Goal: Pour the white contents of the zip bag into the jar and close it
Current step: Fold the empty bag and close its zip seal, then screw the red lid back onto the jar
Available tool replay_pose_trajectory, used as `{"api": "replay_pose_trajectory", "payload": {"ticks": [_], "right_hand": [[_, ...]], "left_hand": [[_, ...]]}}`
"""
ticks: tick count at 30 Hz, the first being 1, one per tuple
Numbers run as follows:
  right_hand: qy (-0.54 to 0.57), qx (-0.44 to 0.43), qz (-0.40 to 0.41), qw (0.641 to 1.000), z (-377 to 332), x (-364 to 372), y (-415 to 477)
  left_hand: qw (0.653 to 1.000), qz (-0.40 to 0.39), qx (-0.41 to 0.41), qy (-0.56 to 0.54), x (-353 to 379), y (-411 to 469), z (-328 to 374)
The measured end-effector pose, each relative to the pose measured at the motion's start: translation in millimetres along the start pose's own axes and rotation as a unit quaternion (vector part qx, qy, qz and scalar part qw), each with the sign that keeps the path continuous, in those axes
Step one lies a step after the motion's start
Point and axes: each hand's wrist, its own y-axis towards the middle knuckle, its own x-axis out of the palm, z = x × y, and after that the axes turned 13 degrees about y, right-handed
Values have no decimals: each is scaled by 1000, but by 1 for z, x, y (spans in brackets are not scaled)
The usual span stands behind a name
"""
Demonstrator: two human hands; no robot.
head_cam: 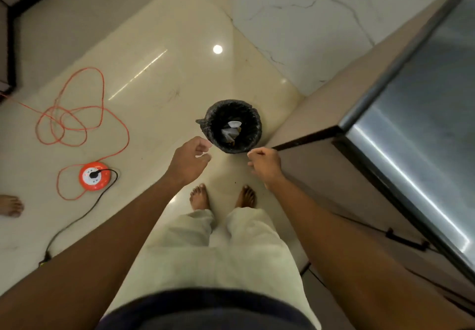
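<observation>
Above the bin [232,126] (black-lined, scraps inside), left hand [189,161] and right hand [264,163] hover, fingers loosely curled, holding nothing.

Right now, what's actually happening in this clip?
A person stands barefoot on a glossy tiled floor, looking down at a small bin lined with a black bag. Both the left hand and the right hand are held out just short of the bin, fingers loosely curled, and neither holds anything visible. Crumpled clear and white scraps lie inside the bin. No jar or zip bag is in view. An orange extension reel sits off to the left.
</observation>
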Motion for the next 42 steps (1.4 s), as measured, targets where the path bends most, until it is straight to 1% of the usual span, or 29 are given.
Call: {"api": "replay_pose_trajectory", "payload": {"ticks": [4, 7, 11, 15, 19, 23, 25, 26, 28, 30, 31, 34, 36, 38, 40, 42], "right_hand": [[43, -65, 8, 997, -28, -38, -75], [25, -142, 28, 989, -42, -67, -119], [25, -281, 98, 954, -56, -118, -170], [44, -354, 203, 912, -60, -184, -208], [17, -384, 327, 863, -44, -264, -229], [-19, -384, 430, 817, -17, -355, -232], [-34, -376, 472, 797, -4, -402, -230], [-43, -371, 492, 786, 3, -428, -228], [-58, -360, 514, 777, 17, -477, -222], [-74, -342, 518, 780, 27, -525, -212], [-82, -328, 514, 788, 32, -550, -204], [-100, -286, 466, 832, 39, -615, -175], [-110, -257, 425, 861, 38, -646, -154], [-128, -224, 371, 892, 33, -668, -131], [-182, -182, 305, 917, 29, -677, -111], [-264, -141, 235, 925, 25, -682, -92]], "left_hand": [[998, 10, 62, -3, -15, -50, 41], [992, 20, 123, 9, -14, -74, 70], [977, 11, 210, 24, -2, -93, 121], [953, 0, 300, 39, 23, -111, 184], [917, -8, 395, 47, 72, -138, 252], [875, -26, 481, 50, 138, -161, 316], [858, -36, 509, 63, 172, -171, 349], [847, -31, 526, 70, 191, -175, 367], [814, 1, 574, 85, 229, -183, 403], [793, 14, 601, 100, 264, -189, 437], [794, 16, 599, 106, 281, -190, 453], [828, -4, 550, 112, 328, -189, 494], [850, -21, 513, 120, 352, -184, 513], [860, -27, 489, 143, 371, -176, 526], [868, -36, 472, 151, 386, -169, 531], [879, -49, 454, 139, 397, -165, 532]]}}
